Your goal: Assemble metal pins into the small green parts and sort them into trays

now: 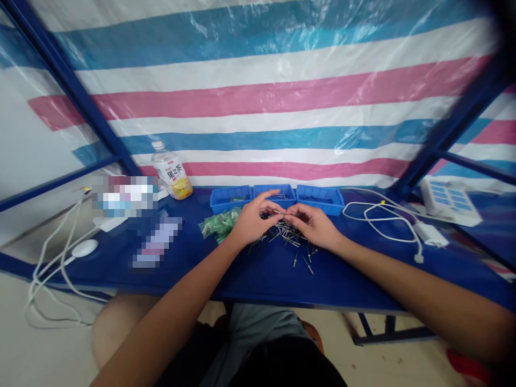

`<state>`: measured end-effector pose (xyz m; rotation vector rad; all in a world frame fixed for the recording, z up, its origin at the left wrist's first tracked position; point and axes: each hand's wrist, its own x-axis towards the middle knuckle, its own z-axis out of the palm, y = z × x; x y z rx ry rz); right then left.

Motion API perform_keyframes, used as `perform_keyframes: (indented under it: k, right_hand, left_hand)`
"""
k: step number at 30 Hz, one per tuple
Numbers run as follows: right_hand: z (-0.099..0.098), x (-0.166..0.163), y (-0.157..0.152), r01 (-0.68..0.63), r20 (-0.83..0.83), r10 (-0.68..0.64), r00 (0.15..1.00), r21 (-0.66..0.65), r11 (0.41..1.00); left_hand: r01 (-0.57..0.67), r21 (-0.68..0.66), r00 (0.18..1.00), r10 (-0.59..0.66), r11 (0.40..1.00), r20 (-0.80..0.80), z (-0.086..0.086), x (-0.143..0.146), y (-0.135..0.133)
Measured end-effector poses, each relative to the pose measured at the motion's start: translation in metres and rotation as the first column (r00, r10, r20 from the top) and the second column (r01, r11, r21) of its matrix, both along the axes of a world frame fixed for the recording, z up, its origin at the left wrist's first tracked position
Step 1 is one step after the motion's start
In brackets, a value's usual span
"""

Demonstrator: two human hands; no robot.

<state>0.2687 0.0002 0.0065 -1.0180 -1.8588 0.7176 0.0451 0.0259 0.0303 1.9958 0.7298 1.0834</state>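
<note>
My left hand (253,219) and my right hand (315,224) meet fingertip to fingertip over a heap of small metal pins (291,236) on the blue table (258,274). Both hands pinch at a thin metal pin (281,213) held between them. A pile of small green pieces (220,222) lies just left of my left hand. Three blue plastic bins (278,196) stand in a row right behind the hands. A few loose pins (302,261) lie scattered nearer the front edge.
A drink bottle (172,172) stands at the back left. White cables (382,219) and a white power strip (449,200) lie on the right, more white cables (60,252) and a round white puck (84,248) on the left. A striped tarpaulin (266,97) walls the back.
</note>
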Motion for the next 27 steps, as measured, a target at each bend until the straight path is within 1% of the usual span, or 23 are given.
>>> perform_keyframes:
  k: [4, 8, 12, 14, 16, 18, 21, 24, 27]
  right_hand:
    - [-0.003, -0.002, 0.0, -0.078, -0.085, 0.073, 0.994, -0.056, 0.995]
    - [-0.003, -0.003, -0.001, -0.059, -0.014, 0.058, 0.998, -0.036, 0.998]
    - [0.0, -0.002, 0.0, -0.062, 0.04, 0.061, 0.997, 0.002, 0.998]
    - [0.001, -0.002, 0.001, -0.071, 0.018, 0.071, 0.997, -0.004, 0.997]
    - [0.002, -0.002, 0.003, -0.076, -0.047, 0.074, 0.996, -0.05, 0.996]
    - [0.002, -0.001, 0.007, -0.069, -0.154, 0.049, 0.987, -0.132, 0.989]
    - [0.002, 0.004, 0.012, -0.044, -0.298, -0.032, 0.954, -0.244, 0.969]
    - [0.003, 0.011, 0.018, -0.004, -0.336, -0.089, 0.938, -0.268, 0.963]
    - [0.004, 0.013, 0.023, 0.004, -0.343, -0.101, 0.934, -0.275, 0.962]
  left_hand:
    - [0.018, -0.088, 0.998, -0.013, 0.996, 0.054, -0.002, 0.001, 0.002]
    - [0.016, -0.132, 0.998, -0.007, 0.991, 0.07, -0.002, 0.0, 0.001]
    - [0.019, -0.143, 0.997, -0.008, 0.989, 0.075, -0.001, 0.0, 0.001]
    - [0.026, -0.133, 0.996, -0.015, 0.991, 0.084, -0.002, 0.0, 0.002]
    - [0.018, -0.109, 0.996, -0.008, 0.994, 0.094, -0.003, 0.001, 0.004]
    - [-0.025, -0.066, 0.996, 0.031, 0.998, 0.084, -0.004, 0.001, 0.005]
    - [-0.114, -0.001, 0.993, 0.114, 0.994, 0.041, -0.005, 0.001, 0.007]
    - [-0.157, 0.029, 0.987, 0.156, 0.987, 0.035, -0.005, 0.0, 0.007]
    - [-0.189, 0.047, 0.981, 0.187, 0.981, 0.047, -0.005, -0.001, 0.008]
